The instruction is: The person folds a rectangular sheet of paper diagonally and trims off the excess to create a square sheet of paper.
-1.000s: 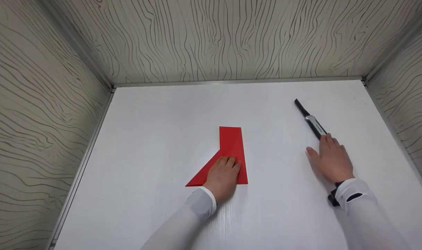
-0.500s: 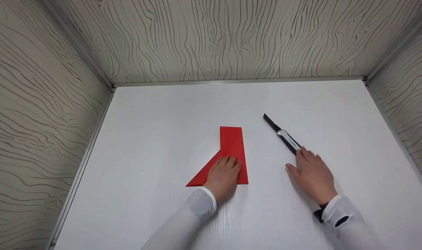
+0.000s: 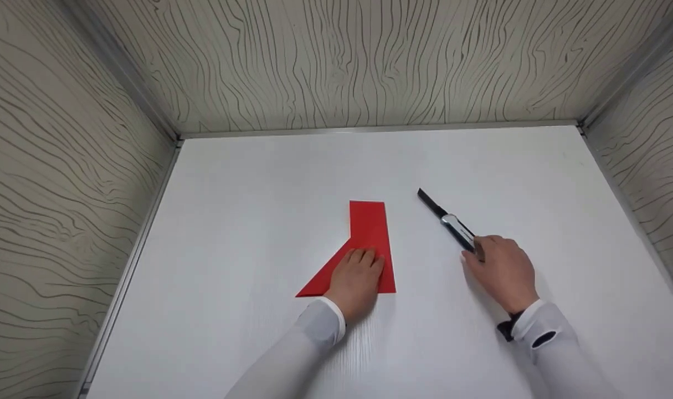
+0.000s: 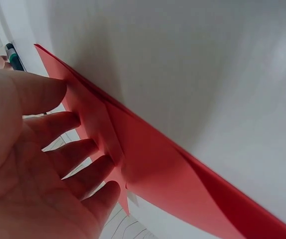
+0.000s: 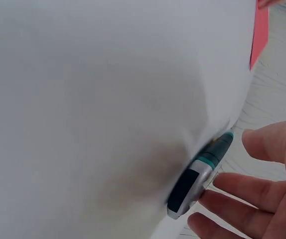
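Note:
A folded red paper (image 3: 368,224), with a slanted flap reaching out to the left, lies flat at mid-table. My left hand (image 3: 356,282) rests on its lower part, fingertips pressing the sheet down. The left wrist view shows the folded layers of the paper (image 4: 153,164) parting slightly along the near edge. To the right lies a utility knife (image 3: 458,230), its black blade extended and aimed up and left. My right hand (image 3: 505,271) is at its rear end. In the right wrist view the fingers are against the silver-and-dark handle (image 5: 200,174), while the thumb stays apart from it.
The white table (image 3: 258,194) is bounded by wood-grain-patterned panels (image 3: 369,61) at the back and both sides. A metal rail (image 3: 131,260) runs along its left edge. The bare blade (image 3: 430,202) points toward the area beyond the paper.
My right hand has drawn the knife leftward and a little nearer, closer to the paper. Its fingers, straight before, now bend at the handle's end. My left hand and the paper have stayed put.

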Available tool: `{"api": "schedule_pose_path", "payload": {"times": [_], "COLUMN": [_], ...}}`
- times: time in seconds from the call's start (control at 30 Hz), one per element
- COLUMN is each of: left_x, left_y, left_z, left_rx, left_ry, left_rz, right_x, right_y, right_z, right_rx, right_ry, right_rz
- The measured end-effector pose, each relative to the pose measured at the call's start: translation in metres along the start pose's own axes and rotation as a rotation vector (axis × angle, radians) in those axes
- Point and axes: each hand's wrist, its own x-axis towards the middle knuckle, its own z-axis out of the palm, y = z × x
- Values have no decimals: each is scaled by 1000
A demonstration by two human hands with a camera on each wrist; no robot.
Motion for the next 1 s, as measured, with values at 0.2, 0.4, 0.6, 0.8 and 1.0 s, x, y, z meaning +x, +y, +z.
{"api": "schedule_pose_path", "payload": {"times": [0.2, 0.4, 0.6, 0.8, 1.0], "left_x": [1, 2, 2, 3, -1], "left_y": [1, 1, -1, -4, -6], "left_z": [-1, -1, -1, -2, 3], "left_rx": [-11, 1, -4, -31, -38], "left_ry": [-18, -26, -15, 12, 53], "left_rz": [-6, -8, -10, -5, 1], "right_x": [28, 44, 48, 48, 42], "right_y": [1, -1, -2, -2, -6], "right_z": [6, 14, 19, 20, 21], "right_rx": [13, 10, 28, 43, 54], "right_ry": [-63, -81, -88, -61, -57], "right_rz": [36, 52, 79, 68, 57]}}
